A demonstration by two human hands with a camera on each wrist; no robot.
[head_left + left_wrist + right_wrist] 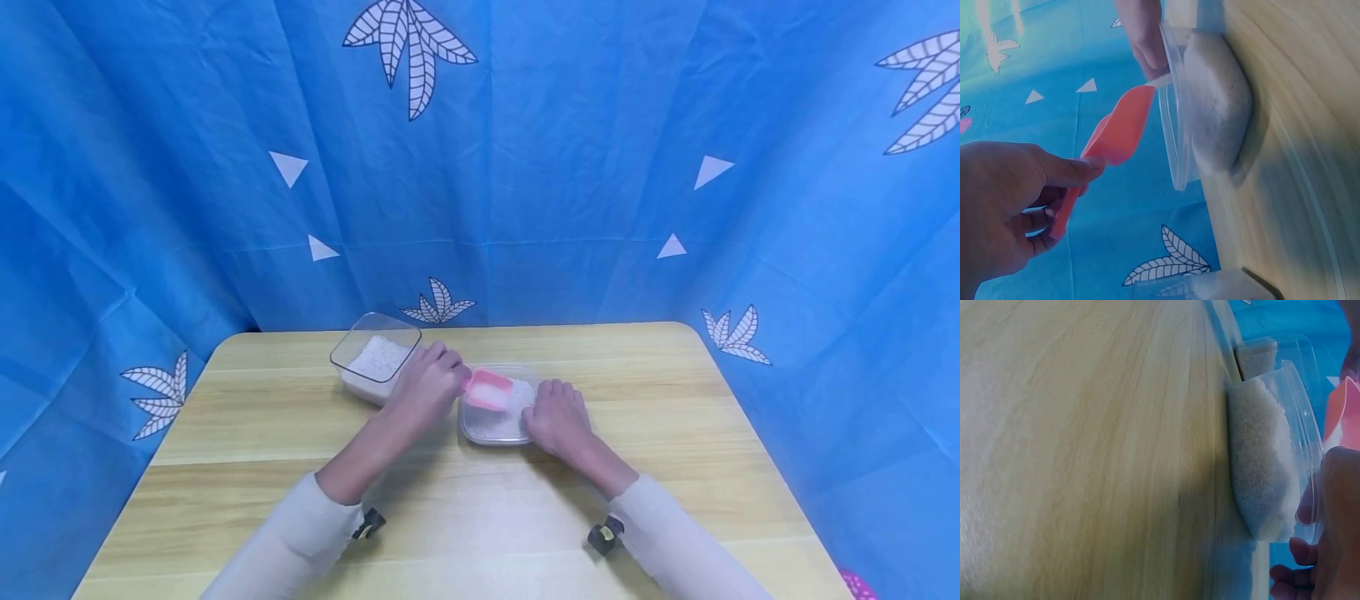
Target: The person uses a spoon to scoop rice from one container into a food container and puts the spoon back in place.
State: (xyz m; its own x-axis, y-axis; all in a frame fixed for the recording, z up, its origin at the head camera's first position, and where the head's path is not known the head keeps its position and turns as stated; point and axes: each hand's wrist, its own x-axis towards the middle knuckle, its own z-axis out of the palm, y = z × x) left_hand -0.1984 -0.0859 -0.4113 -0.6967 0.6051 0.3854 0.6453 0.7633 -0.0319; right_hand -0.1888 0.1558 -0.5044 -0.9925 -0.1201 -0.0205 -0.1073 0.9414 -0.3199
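In the head view my left hand pinches a pink scoop by its handle. The scoop, with white grains in it, is tilted above a clear plastic container. White rice-like grains partly fill that container, their surface sloping. At the container's right side my right hand grips the rim, thumb over the inside and the other fingers outside, as the right wrist view shows. Seen from the left wrist, the scoop has its front edge close to the container's rim.
A second clear container with a dark rim stands to the left, behind my left forearm, and holds similar white grains. Both stand on a light wooden table. A blue patterned curtain hangs along the table's back and sides.
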